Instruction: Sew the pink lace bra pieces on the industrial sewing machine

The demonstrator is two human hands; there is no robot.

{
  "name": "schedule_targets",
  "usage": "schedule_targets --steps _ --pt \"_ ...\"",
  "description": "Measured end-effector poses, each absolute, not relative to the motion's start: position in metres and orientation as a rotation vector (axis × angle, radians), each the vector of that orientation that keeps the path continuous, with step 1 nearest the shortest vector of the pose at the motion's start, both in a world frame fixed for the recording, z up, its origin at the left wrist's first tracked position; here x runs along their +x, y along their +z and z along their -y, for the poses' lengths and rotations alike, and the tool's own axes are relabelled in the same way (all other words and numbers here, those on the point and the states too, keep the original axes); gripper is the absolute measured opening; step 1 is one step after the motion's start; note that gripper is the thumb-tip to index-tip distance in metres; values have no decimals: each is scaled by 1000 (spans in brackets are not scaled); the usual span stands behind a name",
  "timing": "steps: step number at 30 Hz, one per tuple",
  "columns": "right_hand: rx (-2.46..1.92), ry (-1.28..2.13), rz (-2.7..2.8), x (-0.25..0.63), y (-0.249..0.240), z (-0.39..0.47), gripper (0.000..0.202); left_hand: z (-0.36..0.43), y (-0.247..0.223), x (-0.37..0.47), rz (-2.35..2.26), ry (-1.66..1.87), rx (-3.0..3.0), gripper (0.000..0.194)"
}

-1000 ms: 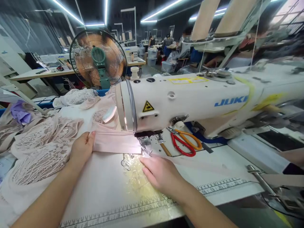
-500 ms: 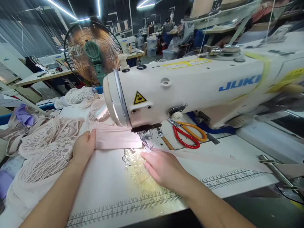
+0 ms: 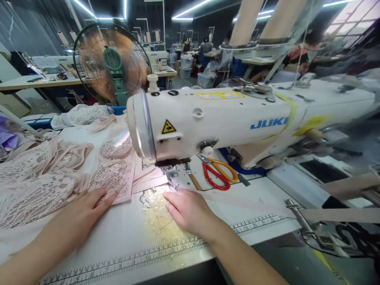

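Observation:
My left hand point(image 3: 81, 211) lies flat with its fingers spread, fingertips on the lower edge of a pink lace garment piece point(image 3: 111, 178). From that piece a plain pink fabric band point(image 3: 151, 183) runs to the foot of the white sewing machine point(image 3: 190, 124). My right hand point(image 3: 190, 208) rests just in front of the foot, its fingers closed together; anything between them is hidden. Behind it, a pale pink strip point(image 3: 246, 202) stretches across the table to a metal guide bar point(image 3: 299, 215) at the right.
Red-and-orange-handled scissors point(image 3: 218, 174) and a brown-handled brush point(image 3: 194, 180) lie beside the machine bed. More lace pieces point(image 3: 38, 190) cover the table's left. A printed ruler point(image 3: 160, 253) follows the front edge. Behind stands a large fan point(image 3: 113, 63); people sit farther back.
My left hand has let go of the plain pink band and moved left and down onto the lace piece, which now lies beside the foot. My right hand stays by the foot. The view has shifted rightward.

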State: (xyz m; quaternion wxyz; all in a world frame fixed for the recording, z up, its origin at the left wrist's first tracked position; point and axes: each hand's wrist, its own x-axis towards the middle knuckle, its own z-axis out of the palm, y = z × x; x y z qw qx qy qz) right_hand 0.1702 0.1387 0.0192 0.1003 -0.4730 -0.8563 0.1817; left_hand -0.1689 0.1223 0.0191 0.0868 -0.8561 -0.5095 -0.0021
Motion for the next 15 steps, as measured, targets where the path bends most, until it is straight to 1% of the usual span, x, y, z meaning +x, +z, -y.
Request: schedule_targets --steps 2,4,6,11,13,15 --pt "-1392 492 2550 170 17 -136 15 -104 10 -168 1334 -12 -2451 63" --pt "-1379 449 2560 168 15 -135 20 -93 5 -163 1188 -40 -2408 64" --pt "-1398 430 2586 162 19 -136 30 -89 2 -161 1130 -73 -2369 63" --pt "-1579 394 2880 121 52 -154 65 -89 -11 -168 1226 -86 -2376 70" --pt "-1675 386 2910 106 62 -164 71 -88 -19 -173 1312 -73 -2396 75" --pt "-1754 398 2912 97 63 -171 70 -87 -28 -177 1380 -64 -2409 80"
